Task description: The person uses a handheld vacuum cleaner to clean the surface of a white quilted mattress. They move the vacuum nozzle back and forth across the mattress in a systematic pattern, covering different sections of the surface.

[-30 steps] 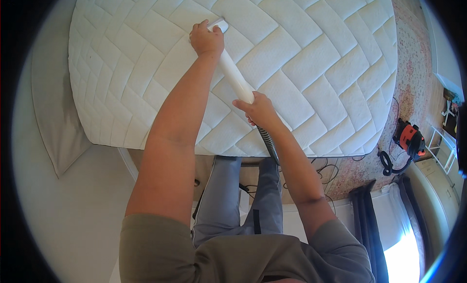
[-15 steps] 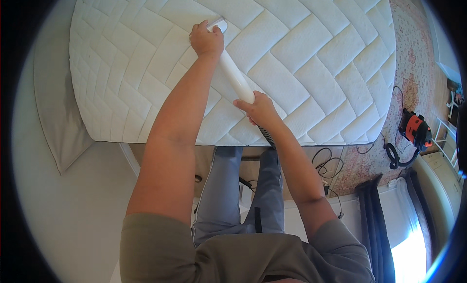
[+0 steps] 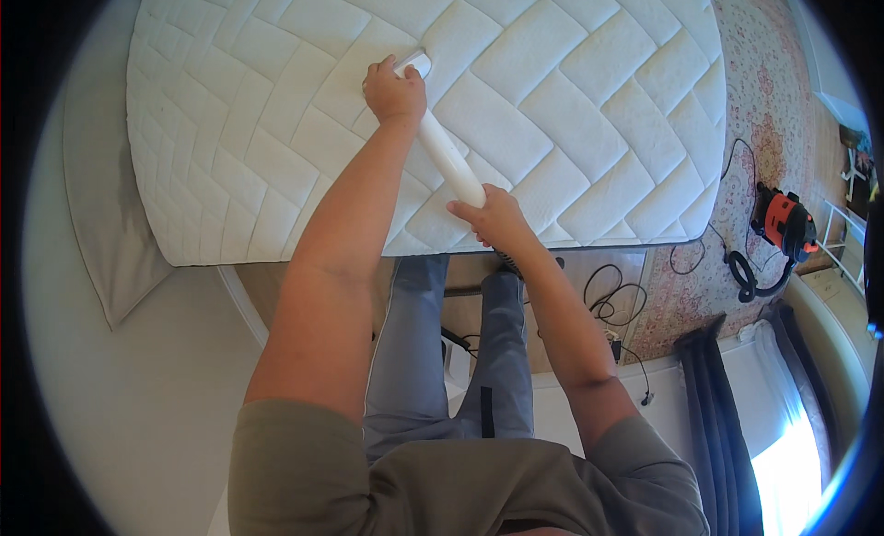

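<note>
One smooth white cylindrical tube (image 3: 447,156) slanted from 11 to 5 o'clock over the white quilted-fabric mattress (image 3: 580,108), the bare left hand (image 3: 396,91) gripping its upper end, the bare right hand (image 3: 503,221) its lower. Against half a second earlier, both lay closer to the mattress's near edge.

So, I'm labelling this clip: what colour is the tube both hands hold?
The tube is off-white; it shows best in the head view.

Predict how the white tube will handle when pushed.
The white tube is probably stiff, running straight between the left hand and right hand. Its smooth surface may be slippery. Grooves across the quilted mattress might catch its far end.
</note>
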`<state>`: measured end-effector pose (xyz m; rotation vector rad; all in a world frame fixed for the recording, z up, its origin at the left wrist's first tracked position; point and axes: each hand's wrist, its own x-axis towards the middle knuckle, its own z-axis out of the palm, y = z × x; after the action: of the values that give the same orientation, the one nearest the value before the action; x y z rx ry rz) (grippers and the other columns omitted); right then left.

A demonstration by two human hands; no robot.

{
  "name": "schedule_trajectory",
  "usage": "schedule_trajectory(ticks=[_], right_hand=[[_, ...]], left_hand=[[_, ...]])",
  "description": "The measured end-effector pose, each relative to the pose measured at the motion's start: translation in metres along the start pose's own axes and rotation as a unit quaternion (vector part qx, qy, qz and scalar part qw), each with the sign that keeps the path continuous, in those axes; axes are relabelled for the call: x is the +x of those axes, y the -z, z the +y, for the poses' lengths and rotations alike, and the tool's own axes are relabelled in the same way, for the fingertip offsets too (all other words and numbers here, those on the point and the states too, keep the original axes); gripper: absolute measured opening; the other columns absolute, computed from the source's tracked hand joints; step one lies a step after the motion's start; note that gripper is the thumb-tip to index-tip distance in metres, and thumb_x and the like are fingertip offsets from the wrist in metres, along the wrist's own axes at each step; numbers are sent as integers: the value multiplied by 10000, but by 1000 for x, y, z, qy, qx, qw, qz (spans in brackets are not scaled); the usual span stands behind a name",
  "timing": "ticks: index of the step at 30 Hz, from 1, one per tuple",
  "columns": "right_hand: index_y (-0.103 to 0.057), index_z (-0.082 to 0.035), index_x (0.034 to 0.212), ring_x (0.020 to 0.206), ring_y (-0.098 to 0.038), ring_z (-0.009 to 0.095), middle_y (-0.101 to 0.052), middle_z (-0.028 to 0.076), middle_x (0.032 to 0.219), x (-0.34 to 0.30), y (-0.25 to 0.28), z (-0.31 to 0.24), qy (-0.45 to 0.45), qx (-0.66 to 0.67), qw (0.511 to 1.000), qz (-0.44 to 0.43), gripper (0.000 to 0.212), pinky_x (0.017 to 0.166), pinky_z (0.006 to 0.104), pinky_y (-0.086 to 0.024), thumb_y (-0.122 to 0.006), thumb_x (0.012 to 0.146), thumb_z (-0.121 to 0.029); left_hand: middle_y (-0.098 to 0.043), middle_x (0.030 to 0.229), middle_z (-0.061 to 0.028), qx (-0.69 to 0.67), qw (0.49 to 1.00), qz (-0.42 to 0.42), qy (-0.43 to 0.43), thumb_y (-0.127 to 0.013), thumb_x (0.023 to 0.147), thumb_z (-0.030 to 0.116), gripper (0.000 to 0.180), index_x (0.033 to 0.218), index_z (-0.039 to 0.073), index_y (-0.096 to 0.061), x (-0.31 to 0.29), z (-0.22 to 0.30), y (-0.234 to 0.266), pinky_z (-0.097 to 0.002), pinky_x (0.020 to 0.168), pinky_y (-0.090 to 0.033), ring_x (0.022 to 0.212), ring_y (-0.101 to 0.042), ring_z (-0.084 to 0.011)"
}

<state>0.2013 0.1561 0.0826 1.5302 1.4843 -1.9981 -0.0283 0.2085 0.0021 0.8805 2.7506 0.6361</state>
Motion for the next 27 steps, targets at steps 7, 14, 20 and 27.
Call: schedule_trajectory(ticks=[7, 14, 20, 27], right_hand=[[-639, 63, 1007, 605, -667, 252, -676, 154, 766, -25, 16, 38, -2, -26, 1000, -18, 564, 584, 380, -535, -761, 837, -461], [-646, 54, 1018, 607, -667, 255, -678, 150, 767, -58, 34, 78, -25, -18, 999, -16, 547, 603, 388, -532, -762, 834, -448], [-661, 28, 1016, 614, -668, 250, -682, 136, 785, -81, 47, 110, -19, -22, 999, -14, 524, 612, 383, -531, -764, 825, -449], [-659, 41, 1009, 627, -677, 256, -697, 158, 820, -115, 61, 145, -59, -12, 998, -16, 544, 611, 383, -534, -764, 820, -459]], left_hand=[[-617, 1207, -145, -6, 1000, -11, 6, -659, 874, 224, 397, 1222, 32, -667, -47, 13, -5, -460, 989, -469, 1132, -572, -378], [-617, 1206, -149, -3, 1000, -14, -1, -665, 869, 222, 400, 1218, 26, -663, -101, 26, -20, -473, 983, -464, 1127, -569, -386], [-616, 1190, -163, -4, 1000, -17, -3, -668, 866, 213, 401, 1212, 12, -658, -141, 37, -26, -479, 979, -461, 1118, -572, -389], [-606, 1183, -170, -12, 1000, -22, -10, -667, 859, 193, 405, 1218, 7, -647, -195, 44, -34, -473, 956, -478, 1107, -573, -397]])
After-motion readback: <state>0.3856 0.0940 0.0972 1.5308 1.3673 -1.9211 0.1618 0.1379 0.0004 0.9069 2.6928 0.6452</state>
